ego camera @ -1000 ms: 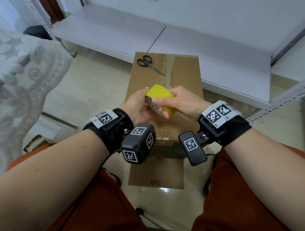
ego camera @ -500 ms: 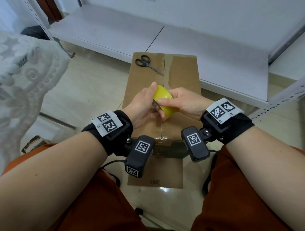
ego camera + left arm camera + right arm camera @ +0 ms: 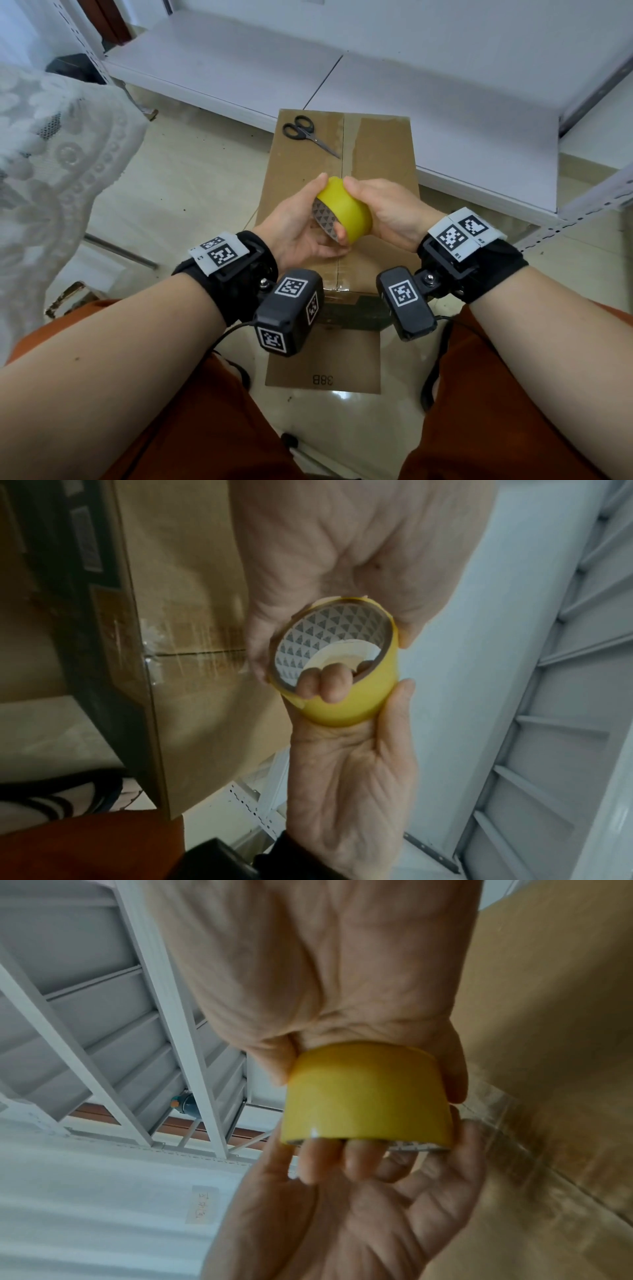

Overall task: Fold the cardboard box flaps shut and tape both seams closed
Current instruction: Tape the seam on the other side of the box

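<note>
The brown cardboard box (image 3: 380, 150) stands in front of my knees with its top flaps folded shut. Clear tape shines along its centre seam (image 3: 342, 161). Above the box both hands hold a yellow tape roll (image 3: 346, 212). My left hand (image 3: 294, 226) grips it from the left, thumb on top and fingers underneath. My right hand (image 3: 383, 209) holds it with the thumb on the outer face and fingers through the core. The left wrist view shows the roll (image 3: 346, 696) with its patterned core; the right wrist view shows the roll's (image 3: 366, 1096) yellow outer face.
Black scissors (image 3: 303, 132) lie on the box's far left corner. White shelf boards (image 3: 239, 61) run behind the box, with a metal shelf upright (image 3: 582, 205) at right. White lace cloth (image 3: 51, 154) hangs at left. A cardboard panel marked 38B (image 3: 322, 363) shows between my knees.
The roll has been turned between my hands, so its open core now faces me. My left hand has shifted its hold. The box and scissors have not moved.
</note>
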Demonstrator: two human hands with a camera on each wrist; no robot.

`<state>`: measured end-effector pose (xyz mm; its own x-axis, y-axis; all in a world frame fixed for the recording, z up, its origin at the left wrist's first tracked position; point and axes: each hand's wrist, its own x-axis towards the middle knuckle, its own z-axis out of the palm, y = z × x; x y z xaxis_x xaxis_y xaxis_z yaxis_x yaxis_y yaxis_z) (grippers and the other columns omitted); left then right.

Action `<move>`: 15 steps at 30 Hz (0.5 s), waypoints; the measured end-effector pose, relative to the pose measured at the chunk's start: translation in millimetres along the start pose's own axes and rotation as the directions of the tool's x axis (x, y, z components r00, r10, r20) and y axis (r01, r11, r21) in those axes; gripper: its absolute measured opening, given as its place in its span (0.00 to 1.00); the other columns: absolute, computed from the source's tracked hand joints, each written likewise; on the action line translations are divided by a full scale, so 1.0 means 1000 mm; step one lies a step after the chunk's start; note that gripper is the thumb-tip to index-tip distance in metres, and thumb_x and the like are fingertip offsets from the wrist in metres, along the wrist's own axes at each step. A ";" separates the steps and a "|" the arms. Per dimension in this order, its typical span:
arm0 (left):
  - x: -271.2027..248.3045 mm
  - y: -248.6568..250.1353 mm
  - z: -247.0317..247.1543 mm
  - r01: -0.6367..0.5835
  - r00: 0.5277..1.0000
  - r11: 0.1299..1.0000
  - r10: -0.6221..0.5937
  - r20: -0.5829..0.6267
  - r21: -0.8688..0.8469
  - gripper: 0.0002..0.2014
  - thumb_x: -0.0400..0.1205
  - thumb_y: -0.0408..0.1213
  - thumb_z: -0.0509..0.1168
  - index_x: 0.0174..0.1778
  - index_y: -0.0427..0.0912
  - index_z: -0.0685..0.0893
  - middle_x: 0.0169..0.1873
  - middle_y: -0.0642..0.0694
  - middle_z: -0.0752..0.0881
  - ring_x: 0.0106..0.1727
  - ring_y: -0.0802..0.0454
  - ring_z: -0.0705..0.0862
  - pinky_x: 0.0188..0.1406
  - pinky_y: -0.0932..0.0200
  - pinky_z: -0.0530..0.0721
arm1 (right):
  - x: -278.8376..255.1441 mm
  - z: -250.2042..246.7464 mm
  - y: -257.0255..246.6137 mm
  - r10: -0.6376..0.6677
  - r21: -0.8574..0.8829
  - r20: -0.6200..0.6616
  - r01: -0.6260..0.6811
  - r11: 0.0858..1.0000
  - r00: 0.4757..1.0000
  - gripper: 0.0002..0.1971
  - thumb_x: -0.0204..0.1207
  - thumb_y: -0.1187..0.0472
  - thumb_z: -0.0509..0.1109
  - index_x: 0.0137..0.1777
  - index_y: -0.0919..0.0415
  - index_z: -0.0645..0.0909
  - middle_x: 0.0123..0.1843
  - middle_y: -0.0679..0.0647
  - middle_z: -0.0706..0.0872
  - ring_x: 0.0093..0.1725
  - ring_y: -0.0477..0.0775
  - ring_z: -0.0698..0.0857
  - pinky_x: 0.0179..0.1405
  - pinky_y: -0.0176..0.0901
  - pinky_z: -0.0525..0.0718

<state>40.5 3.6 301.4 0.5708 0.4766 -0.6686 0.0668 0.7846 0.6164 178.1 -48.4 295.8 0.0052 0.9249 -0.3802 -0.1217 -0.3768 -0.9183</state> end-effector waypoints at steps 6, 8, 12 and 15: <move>0.009 0.002 -0.009 0.135 0.991 0.990 -0.134 0.016 -0.030 0.24 0.85 0.59 0.52 0.59 0.41 0.76 0.54 0.32 0.80 0.58 0.34 0.80 0.49 0.38 0.83 | -0.006 -0.005 -0.006 0.064 -0.039 0.250 -0.056 0.998 0.966 0.25 0.77 0.63 0.65 0.70 0.77 0.67 0.46 0.64 0.85 0.43 0.54 0.87 0.47 0.47 0.85; 0.010 0.003 -0.007 0.118 0.993 0.993 -0.118 -0.004 -0.030 0.25 0.85 0.58 0.50 0.61 0.40 0.76 0.51 0.32 0.81 0.54 0.35 0.82 0.48 0.39 0.84 | -0.008 -0.003 -0.006 0.052 -0.077 0.265 -0.032 0.997 0.963 0.23 0.75 0.65 0.66 0.68 0.74 0.71 0.45 0.62 0.86 0.42 0.52 0.87 0.48 0.44 0.86; 0.011 0.002 0.000 -0.218 0.954 0.936 0.264 -0.142 0.276 0.25 0.88 0.55 0.46 0.65 0.37 0.72 0.30 0.38 0.78 0.22 0.45 0.78 0.42 0.38 0.84 | -0.009 0.001 -0.004 -0.023 -0.110 0.179 0.043 0.993 0.984 0.10 0.81 0.58 0.62 0.51 0.65 0.79 0.40 0.58 0.86 0.41 0.52 0.86 0.55 0.52 0.81; 0.010 0.003 0.002 -0.393 0.882 0.803 0.466 -0.062 0.449 0.20 0.89 0.53 0.44 0.65 0.42 0.68 0.27 0.43 0.75 0.21 0.48 0.75 0.36 0.47 0.82 | -0.008 0.003 -0.001 -0.058 -0.144 0.137 0.078 0.986 0.989 0.16 0.83 0.50 0.59 0.51 0.63 0.80 0.42 0.58 0.87 0.46 0.53 0.86 0.68 0.64 0.76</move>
<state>48.3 10.2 297.1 0.4845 0.8109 -0.3281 0.1969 0.2644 0.9441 175.0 -54.8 300.2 -0.1242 0.9433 -0.3077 0.0236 -0.3072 -0.9513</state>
